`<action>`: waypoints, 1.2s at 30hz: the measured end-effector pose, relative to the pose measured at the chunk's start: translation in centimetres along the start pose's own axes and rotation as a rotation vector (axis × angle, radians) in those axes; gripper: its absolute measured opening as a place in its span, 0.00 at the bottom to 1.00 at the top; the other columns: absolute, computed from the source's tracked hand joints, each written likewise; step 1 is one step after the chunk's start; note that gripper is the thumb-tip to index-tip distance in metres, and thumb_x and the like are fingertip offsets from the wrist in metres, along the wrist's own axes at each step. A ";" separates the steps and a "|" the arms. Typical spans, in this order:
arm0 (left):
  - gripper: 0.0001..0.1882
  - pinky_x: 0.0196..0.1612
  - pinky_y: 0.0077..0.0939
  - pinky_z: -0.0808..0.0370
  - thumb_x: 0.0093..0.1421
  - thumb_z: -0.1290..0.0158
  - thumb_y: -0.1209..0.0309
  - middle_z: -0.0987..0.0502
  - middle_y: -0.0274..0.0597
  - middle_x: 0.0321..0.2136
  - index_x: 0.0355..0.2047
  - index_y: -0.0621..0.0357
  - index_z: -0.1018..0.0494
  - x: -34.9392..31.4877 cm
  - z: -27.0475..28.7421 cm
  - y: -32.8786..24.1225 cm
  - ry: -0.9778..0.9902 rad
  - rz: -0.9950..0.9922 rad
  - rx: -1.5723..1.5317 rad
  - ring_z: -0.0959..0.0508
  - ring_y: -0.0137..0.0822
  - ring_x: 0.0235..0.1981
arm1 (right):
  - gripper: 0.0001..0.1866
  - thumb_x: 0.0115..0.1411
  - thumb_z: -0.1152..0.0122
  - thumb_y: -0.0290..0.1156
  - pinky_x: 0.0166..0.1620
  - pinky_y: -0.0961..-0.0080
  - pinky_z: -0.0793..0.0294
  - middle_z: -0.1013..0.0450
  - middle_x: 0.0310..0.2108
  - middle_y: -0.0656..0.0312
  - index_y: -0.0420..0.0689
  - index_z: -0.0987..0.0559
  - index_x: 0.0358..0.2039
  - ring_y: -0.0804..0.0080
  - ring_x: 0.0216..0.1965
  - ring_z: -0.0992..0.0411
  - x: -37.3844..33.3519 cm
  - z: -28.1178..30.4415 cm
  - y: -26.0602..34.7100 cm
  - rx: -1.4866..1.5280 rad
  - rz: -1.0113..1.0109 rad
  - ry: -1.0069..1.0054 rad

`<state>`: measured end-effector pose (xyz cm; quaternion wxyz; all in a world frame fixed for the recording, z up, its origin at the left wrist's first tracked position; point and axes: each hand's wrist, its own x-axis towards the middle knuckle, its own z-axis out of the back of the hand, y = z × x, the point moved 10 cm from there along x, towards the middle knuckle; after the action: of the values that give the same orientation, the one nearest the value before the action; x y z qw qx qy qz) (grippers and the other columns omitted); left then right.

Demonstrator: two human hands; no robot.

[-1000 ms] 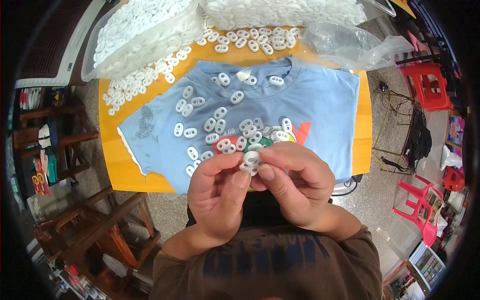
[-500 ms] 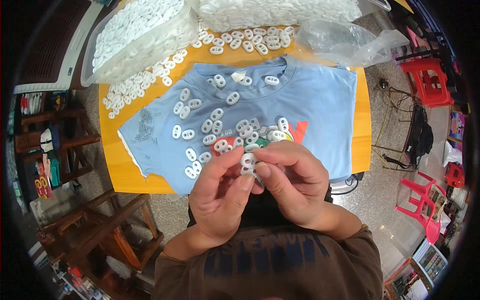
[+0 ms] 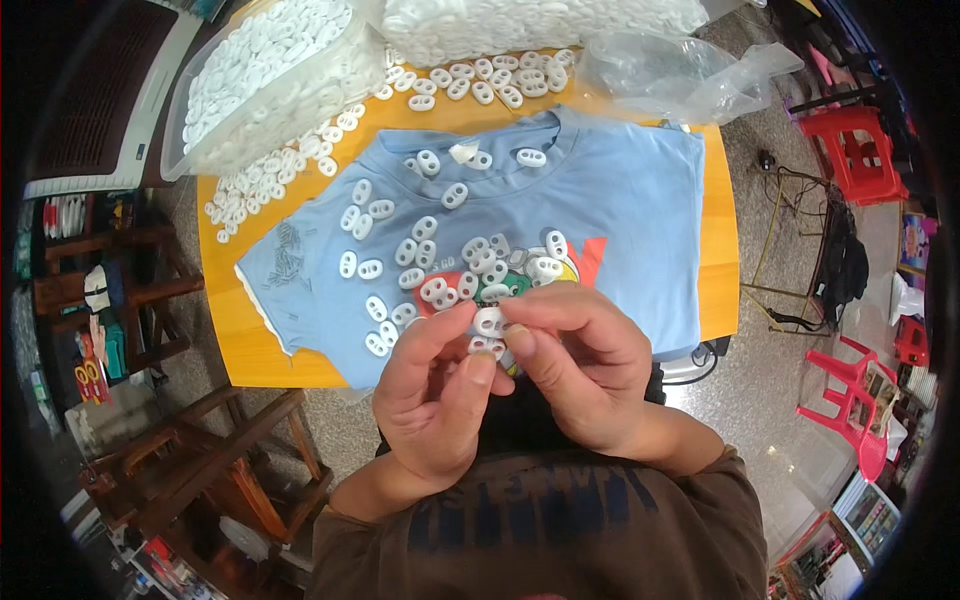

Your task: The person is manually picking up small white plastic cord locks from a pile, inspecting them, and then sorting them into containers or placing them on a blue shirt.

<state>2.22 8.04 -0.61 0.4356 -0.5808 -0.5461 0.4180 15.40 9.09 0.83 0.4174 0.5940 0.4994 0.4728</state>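
Note:
Both of my hands meet over the near edge of a light blue T-shirt [image 3: 640, 200] spread on the table. My left hand [image 3: 425, 395] is closed in a pinch on a small white oval plastic piece with two holes [image 3: 489, 322]. The fingertips of my right hand [image 3: 590, 375] pinch the same piece from the other side. A second white two-hole piece [image 3: 486, 348] shows just below, between the thumbs. Something small and dark sits at the held piece's upper edge, too small to make out. Several loose white pieces [image 3: 425, 228] lie on the shirt around my hands.
Small dark slivers [image 3: 288, 252] are heaped on the shirt's left sleeve. At the back stand a clear tub [image 3: 255, 125] full of white pieces, another filled container [image 3: 540, 30] and a clear plastic bag [image 3: 690, 80]. More pieces lie on the yellow tabletop [image 3: 722, 230].
The whole view has shifted slightly. My hands keep their pinch on the piece, and the dark bit at its upper edge now shows more clearly.

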 end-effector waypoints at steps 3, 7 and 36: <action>0.19 0.28 0.13 0.28 0.56 0.52 0.81 0.27 0.41 0.33 0.49 0.65 0.35 0.0 0.0 -0.1 -0.009 -0.015 -0.013 0.28 0.23 0.25 | 0.10 0.52 0.43 0.18 0.33 0.80 0.32 0.27 0.32 0.57 0.37 0.25 0.37 0.71 0.30 0.29 0.0 0.1 0.2 -0.019 -0.001 -0.009; 0.18 0.29 0.14 0.27 0.56 0.52 0.81 0.27 0.41 0.34 0.49 0.65 0.35 0.0 -0.1 0.0 -0.007 -0.007 -0.012 0.27 0.23 0.27 | 0.11 0.50 0.42 0.17 0.32 0.78 0.31 0.26 0.31 0.58 0.37 0.25 0.36 0.69 0.30 0.28 0.2 0.2 0.3 -0.037 0.019 -0.023; 0.18 0.35 0.21 0.24 0.58 0.54 0.81 0.27 0.49 0.37 0.50 0.65 0.39 0.2 -1.6 0.5 0.144 0.052 -0.246 0.24 0.31 0.32 | 0.17 0.50 0.39 0.22 0.36 0.76 0.32 0.28 0.35 0.58 0.39 0.26 0.42 0.66 0.32 0.30 1.1 -0.3 1.4 -0.074 0.151 0.289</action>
<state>3.92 8.16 -0.61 0.3883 -0.6723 -0.5452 0.3163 15.44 9.97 2.37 0.3263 0.5400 0.4905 0.6012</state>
